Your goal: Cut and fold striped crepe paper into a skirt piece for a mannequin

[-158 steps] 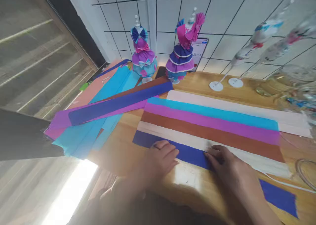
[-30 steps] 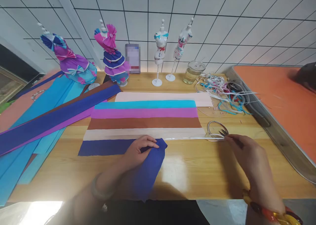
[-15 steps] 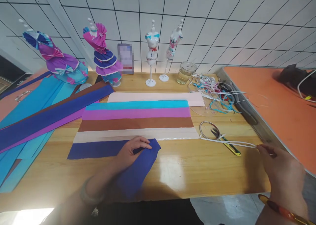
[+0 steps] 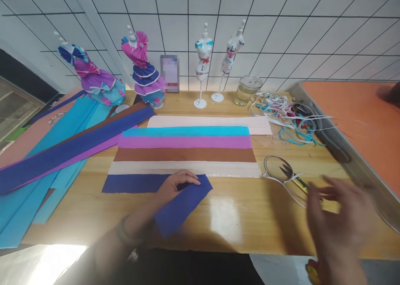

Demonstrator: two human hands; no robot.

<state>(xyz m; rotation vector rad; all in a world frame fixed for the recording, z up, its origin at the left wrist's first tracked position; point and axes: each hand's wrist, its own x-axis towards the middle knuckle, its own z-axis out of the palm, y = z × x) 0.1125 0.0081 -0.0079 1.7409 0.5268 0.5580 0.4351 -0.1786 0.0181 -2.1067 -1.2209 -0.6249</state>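
Note:
My left hand (image 4: 176, 187) is closed on the folded part of a dark blue strip (image 4: 184, 208), whose flat end (image 4: 134, 183) lies to the left. Beyond it, white, brown (image 4: 187, 154), purple and light blue strips lie side by side. My right hand (image 4: 339, 218), blurred by motion, is above the table at the right with its fingers apart and nothing visible in them. Near its fingertips are a white cord (image 4: 293, 193), a metal ring (image 4: 265, 166) and a yellow-green cutter (image 4: 301, 184), partly hidden by the hand.
Two dressed doll figures (image 4: 146, 78) and more coloured strips (image 4: 71, 139) are at the left. Two small mannequins (image 4: 203, 58), a glass jar (image 4: 248, 91) and tangled ribbons (image 4: 290, 114) stand or lie at the back. An orange surface (image 4: 359, 118) is at the right.
My right hand has let go of the white cord, which now curves on the table, and has moved left. My left hand keeps its hold on the blue strip. The view has shifted.

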